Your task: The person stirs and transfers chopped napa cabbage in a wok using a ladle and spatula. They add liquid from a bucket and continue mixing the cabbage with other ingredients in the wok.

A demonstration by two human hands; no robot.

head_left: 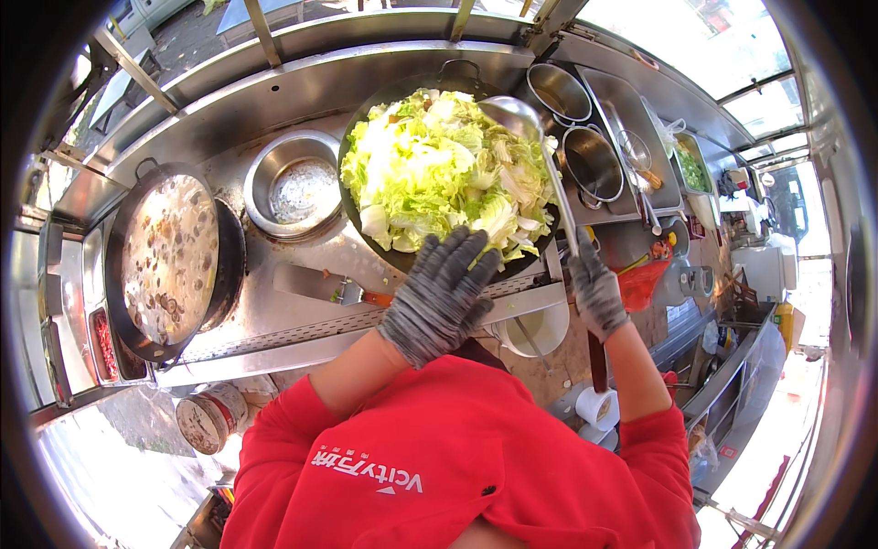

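A wide dark wok (pixel 392 255) before me is heaped with chopped napa cabbage (pixel 439 165). My left hand (pixel 442 291), in a grey knit glove with darker fingers, lies palm down at the wok's near rim. Its fingertips reach the edge of the leaves, and the fingers are slightly apart. My right hand (pixel 595 288), gloved alike, grips the handle of a long steel ladle (pixel 564 199). The ladle's bowl rests against the right side of the cabbage heap, its back turned up. Below the fist, a dark wooden handle end (pixel 597 364) shows.
A steel basin (pixel 291 182) stands left of the wok. Farther left, a second pan (pixel 168 257) holds pale broth with dark pieces. A spatula (pixel 329 285) lies on the counter. Steel pots (pixel 591 165) and trays (pixel 662 165) line the right; a gas cylinder (pixel 686 281) stands below.
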